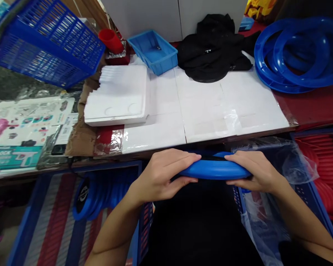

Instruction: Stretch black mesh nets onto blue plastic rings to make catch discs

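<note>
A blue disc (pixel 216 170) was grasped by left hand (pixel 163 170) and right hand (pixel 258 168), eight-o'clock logo discs (pixel 84 194) seemingly done, two-o'clock rings (pixel 280 55) seemingly pending.

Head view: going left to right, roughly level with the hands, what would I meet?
Printed packaging → row of blue discs → left hand → held blue disc → right hand → stacked red pieces.

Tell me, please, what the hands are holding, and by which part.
The left hand and right hand hold a blue round object by opposite sides of its rim.
</note>
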A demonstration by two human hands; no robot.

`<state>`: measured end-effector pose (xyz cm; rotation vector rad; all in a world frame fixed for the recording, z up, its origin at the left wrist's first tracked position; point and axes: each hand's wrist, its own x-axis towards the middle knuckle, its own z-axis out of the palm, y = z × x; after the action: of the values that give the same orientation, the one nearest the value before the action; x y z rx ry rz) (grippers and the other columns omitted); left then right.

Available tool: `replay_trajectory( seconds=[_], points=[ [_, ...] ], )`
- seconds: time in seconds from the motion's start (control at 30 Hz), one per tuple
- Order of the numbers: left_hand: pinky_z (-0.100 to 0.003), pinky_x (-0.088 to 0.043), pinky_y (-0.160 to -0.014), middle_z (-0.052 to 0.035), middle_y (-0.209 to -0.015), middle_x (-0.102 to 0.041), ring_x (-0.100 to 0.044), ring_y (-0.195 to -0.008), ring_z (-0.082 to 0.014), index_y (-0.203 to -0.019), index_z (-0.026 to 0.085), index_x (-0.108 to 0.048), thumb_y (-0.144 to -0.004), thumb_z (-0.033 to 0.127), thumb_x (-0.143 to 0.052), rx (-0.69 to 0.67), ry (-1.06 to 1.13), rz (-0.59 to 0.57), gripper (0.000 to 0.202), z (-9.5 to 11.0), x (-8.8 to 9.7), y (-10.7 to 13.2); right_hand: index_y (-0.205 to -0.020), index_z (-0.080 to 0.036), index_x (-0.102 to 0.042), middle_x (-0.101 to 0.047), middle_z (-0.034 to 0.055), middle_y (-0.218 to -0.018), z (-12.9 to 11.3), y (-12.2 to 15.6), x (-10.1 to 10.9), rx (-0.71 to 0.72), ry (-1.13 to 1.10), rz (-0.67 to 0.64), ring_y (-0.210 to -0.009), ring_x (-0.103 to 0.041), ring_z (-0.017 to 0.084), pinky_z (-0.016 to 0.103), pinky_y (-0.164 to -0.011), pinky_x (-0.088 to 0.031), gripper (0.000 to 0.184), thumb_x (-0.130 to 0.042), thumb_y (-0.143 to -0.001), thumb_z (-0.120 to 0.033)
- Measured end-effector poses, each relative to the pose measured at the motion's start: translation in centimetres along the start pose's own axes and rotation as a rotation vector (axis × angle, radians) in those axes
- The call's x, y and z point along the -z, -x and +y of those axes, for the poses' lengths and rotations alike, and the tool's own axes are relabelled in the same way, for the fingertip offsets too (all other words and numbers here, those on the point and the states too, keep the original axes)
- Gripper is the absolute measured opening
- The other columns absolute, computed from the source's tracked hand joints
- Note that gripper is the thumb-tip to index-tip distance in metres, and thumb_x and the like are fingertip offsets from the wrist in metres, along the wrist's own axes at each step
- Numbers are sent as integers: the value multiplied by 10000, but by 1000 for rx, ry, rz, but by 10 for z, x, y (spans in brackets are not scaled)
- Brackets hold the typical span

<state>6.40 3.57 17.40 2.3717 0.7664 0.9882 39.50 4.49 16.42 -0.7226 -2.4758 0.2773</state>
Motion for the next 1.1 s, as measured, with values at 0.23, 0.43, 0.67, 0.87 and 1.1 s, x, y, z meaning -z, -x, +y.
replay_trajectory(
  seconds=[0.23, 0.43, 0.67, 0.87, 1.1],
  points=[
    [-437, -623, -1085, -135, -1318, -782, -763, -1220, -290, -1455, 184, -645, -982, 312, -773, 99, -61, 55, 506, -12, -21, 14, -1172, -154, -617, -710, 42, -845, -4, -17, 8, -15, 100, -147, -693, -677, 183, 307, -605, -467, 347, -580, -1112, -494],
    [-451, -657, -954, -165, -1274, -783, -782, -1115, -304, -1509, 154, -575, -1035, 354, -696, 13, -163, -148, 528, 1, -24, -4, -1242, -126, -642, -736, 90, -903, -18, -34, 3, 57, 175, -170, -770, -705, 238, 344, -647, -508, 394, -573, -1112, -492],
    [-438, -610, -1033, -133, -1231, -797, -747, -1160, -283, -1398, 212, -680, -975, 375, -791, 145, 200, 4, 466, -36, -14, 31, -1465, -177, -543, -759, 146, -1192, 10, 4, 13, -51, -88, -64, -1026, -750, 280, 403, -879, -605, 532, -713, -1038, -444],
    [-446, -602, -1077, -159, -1344, -756, -730, -1244, -295, -1472, 205, -631, -949, 335, -818, 157, 173, -87, 571, -36, -8, 27, -1425, -126, -552, -753, 125, -1045, 8, 11, -2, -13, -52, -39, -873, -738, 246, 352, -740, -577, 469, -688, -1055, -382],
    [-368, -628, -845, -135, -1175, -813, -798, -998, -258, -1435, 177, -631, -985, 343, -772, -34, -75, -8, 500, -6, -24, -3, -1338, -154, -593, -771, 112, -986, -14, -8, -4, 12, 87, -62, -829, -738, 248, 355, -730, -576, 393, -689, -1051, -406]
  ],
)
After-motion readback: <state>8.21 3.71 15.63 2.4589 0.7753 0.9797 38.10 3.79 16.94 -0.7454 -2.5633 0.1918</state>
